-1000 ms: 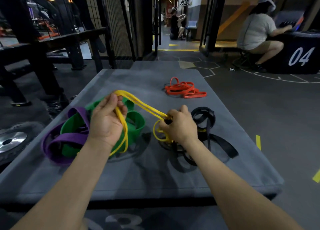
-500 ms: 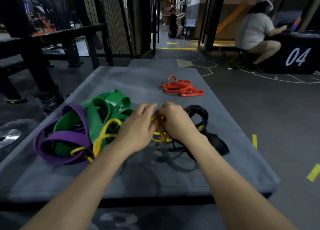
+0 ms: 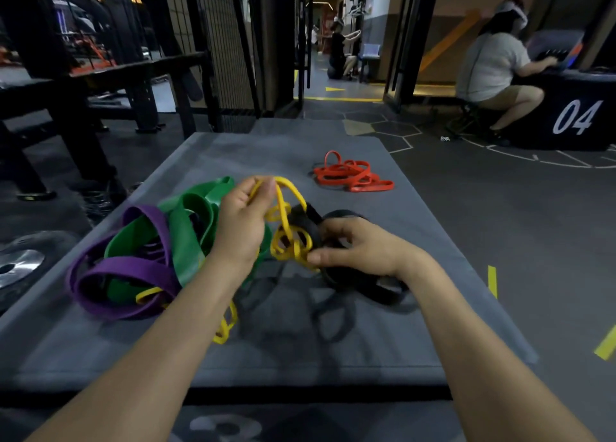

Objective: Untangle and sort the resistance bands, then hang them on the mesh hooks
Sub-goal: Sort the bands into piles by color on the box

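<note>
On grey mat, two hands, four band piles, yellow band pinched

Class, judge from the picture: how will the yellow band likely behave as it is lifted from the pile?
Probably floppy: the yellow band droops in loose loops from the left hand. It likely snags, since loops thread the black band that the right hand holds. It seems light, raised by a pinch.

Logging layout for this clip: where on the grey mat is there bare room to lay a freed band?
Bare grey mat: the far-left stretch beyond the green bands and left of the red bands, and the near edge by the forearms. Crowded: the middle, around the yellow bands and black bands.
</note>
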{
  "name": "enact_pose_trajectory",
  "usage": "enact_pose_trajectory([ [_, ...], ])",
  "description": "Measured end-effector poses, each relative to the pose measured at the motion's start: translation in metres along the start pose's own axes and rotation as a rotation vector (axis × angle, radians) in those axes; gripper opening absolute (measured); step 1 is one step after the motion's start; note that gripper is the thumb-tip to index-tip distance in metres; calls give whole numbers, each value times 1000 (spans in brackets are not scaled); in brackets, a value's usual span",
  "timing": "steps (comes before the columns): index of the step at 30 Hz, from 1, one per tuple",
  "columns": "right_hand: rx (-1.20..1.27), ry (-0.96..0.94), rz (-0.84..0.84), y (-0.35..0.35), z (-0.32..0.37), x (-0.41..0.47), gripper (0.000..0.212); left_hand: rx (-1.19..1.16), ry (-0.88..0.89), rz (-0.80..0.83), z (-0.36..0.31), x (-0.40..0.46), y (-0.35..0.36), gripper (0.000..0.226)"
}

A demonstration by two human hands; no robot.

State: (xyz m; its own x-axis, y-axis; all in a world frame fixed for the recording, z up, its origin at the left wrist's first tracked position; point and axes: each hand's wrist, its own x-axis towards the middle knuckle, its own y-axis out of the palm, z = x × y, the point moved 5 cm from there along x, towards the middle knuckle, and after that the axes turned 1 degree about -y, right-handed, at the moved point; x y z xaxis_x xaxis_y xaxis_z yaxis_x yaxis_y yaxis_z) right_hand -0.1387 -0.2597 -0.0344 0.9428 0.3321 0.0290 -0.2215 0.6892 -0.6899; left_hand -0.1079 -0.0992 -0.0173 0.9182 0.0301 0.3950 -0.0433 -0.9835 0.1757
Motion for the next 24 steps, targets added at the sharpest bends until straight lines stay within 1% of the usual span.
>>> enact_pose_trajectory([
  [2,-46,0,19,0,-2,-3,37,-120,-24,-101,-5,5,-7,25],
  [3,-99,-7,-12,0,-5,-3,37,-171,-40,-144,-6,8,-11,26],
  [4,-179,-20,-75,-3,-7,-1,36,-233,-56,-183,-5,10,-16,27],
  [5,-250,-29,-180,-8,-5,-1,34,-301,-72,-219,-1,13,-20,29],
  [6,-259,-19,-327,-17,-6,0,31,-350,-86,-247,1,14,-23,32],
  [8,-62,1,-613,-41,-11,-1,25,-344,-100,-283,5,15,-26,36],
  [10,166,46,-813,-62,-24,-2,21,-306,-136,-327,11,15,-31,31],
  [11,265,104,-918,-70,-33,-6,20,-301,-176,-375,13,15,-36,30],
  [13,455,282,-1122,-85,-58,-21,18,-293,-243,-482,19,17,-51,33],
  [14,471,391,-1177,-88,-69,-31,16,-283,-244,-511,20,17,-58,34],
  [15,438,472,-1188,-90,-75,-39,17,-270,-229,-515,21,18,-63,35],
  [16,376,514,-1152,-88,-79,-43,18,-256,-215,-495,22,17,-64,35],
  [17,289,531,-1080,-84,-83,-43,18,-236,-207,-460,24,17,-62,35],
  [21,-276,656,-550,-48,-79,-28,26,-144,-180,-331,26,12,-44,32],
  [22,-390,701,-457,-43,-77,-25,30,-127,-171,-314,25,11,-42,31],
  [24,-542,732,-366,-42,-64,-22,37,-116,-164,-282,25,9,-39,30],
])
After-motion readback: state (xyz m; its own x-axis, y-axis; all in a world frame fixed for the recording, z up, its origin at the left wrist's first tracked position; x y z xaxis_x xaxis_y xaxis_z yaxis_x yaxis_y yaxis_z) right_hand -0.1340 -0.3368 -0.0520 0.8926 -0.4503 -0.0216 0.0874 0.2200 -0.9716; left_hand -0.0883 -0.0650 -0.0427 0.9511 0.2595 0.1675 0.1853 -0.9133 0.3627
